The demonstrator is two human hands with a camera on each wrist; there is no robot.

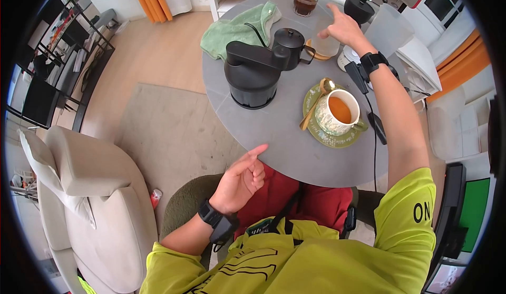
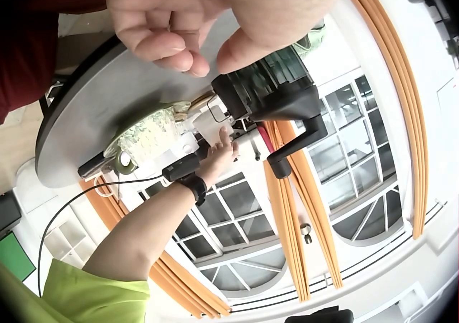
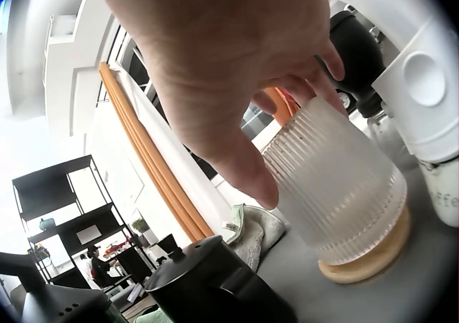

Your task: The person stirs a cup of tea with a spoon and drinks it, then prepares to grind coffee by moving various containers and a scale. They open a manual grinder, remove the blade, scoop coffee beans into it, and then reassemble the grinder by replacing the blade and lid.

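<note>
My right hand [image 1: 345,29] reaches across the grey table [image 1: 295,162] with thumb and fingers spread. In the right wrist view, the hand [image 3: 237,86] is at the upper part of a ribbed clear glass [image 3: 337,186], thumb by its near side and fingers partly hidden behind; firm contact cannot be told. The glass stands on a round wooden coaster [image 3: 384,255]. My left hand [image 1: 241,182] hangs near the table's front edge, index finger extended, the others loosely bent, holding nothing. In the left wrist view, its fingers [image 2: 176,49] hang loose.
A cup of orange-brown drink [image 1: 340,109] sits on a green saucer [image 1: 340,140] with a gold spoon [image 1: 312,110]. A black appliance [image 1: 250,80], black lidded pot [image 1: 289,41], green cloth [image 1: 226,33] and glass of dark drink [image 1: 304,4] stand farther left. A cable [image 1: 375,152] crosses the right edge.
</note>
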